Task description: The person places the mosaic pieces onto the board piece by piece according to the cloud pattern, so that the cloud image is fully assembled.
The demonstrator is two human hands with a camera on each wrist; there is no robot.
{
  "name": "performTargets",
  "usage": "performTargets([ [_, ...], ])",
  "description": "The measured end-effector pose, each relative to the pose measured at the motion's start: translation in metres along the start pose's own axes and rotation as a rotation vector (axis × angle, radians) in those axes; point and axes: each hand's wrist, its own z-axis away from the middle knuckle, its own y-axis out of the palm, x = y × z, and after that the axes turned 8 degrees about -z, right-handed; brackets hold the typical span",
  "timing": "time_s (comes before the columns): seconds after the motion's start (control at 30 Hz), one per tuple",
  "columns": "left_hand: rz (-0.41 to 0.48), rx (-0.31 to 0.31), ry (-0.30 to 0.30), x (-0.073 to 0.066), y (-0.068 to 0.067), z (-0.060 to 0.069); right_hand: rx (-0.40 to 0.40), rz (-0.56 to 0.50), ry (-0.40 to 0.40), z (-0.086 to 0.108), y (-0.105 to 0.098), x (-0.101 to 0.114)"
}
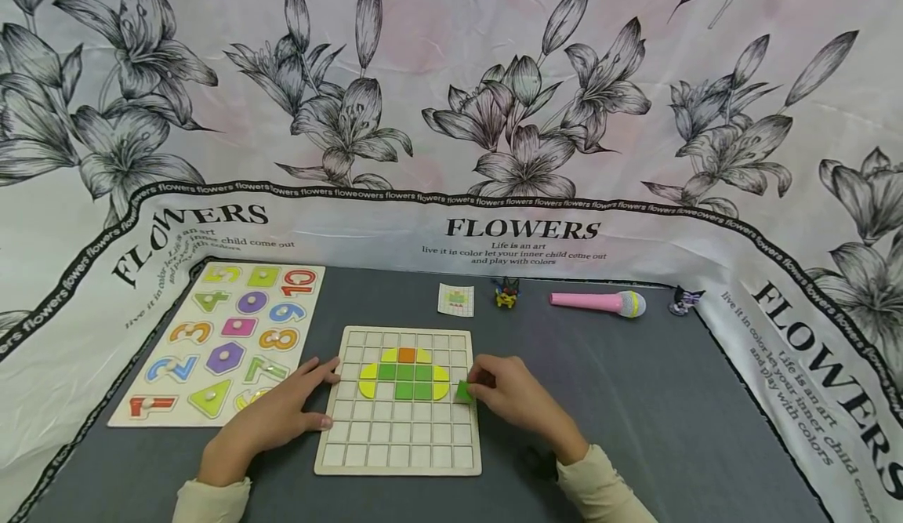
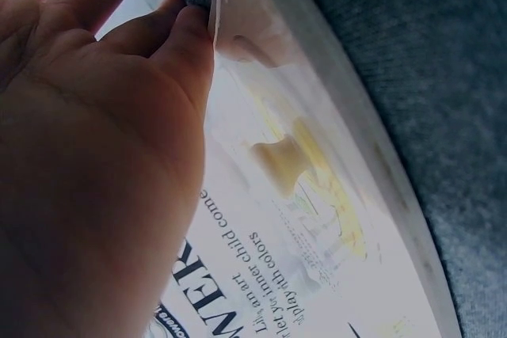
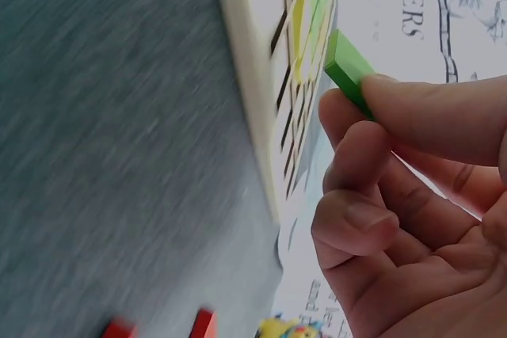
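A wooden grid board [image 1: 395,460] lies on the grey table, with yellow rounded pieces [image 1: 440,382], several green square tiles [image 1: 423,390] and one orange tile [image 1: 407,355] set in its cells. At the board's left edge, my left hand [image 1: 278,413] touches the rim with its fingers and thumb spread apart. My right hand [image 1: 518,397] pinches a green tile [image 3: 348,69] between thumb and index finger, over the board's right edge. In the right wrist view, that tile is tilted and its remaining fingers curl toward the palm.
A number and shape puzzle board [image 1: 169,378] lies at left, partly behind the left hand. Along the back are a small pattern card [image 1: 456,301], a yellow figurine [image 1: 505,293], a pink toy microphone [image 1: 592,302] and a dark figurine [image 1: 684,301]. Red pieces [image 3: 203,324] show in the right wrist view.
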Motion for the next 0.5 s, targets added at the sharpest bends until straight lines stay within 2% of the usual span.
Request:
performTargets([
  [0.17,0.004,-0.004,0.003,0.0,0.0,0.001,0.013,-0.034,-0.046,-0.014,0.011,0.006],
  [0.5,0.017,-0.01,0.017,0.001,0.0,0.0,0.052,-0.025,-0.11,-0.046,0.037,0.026],
])
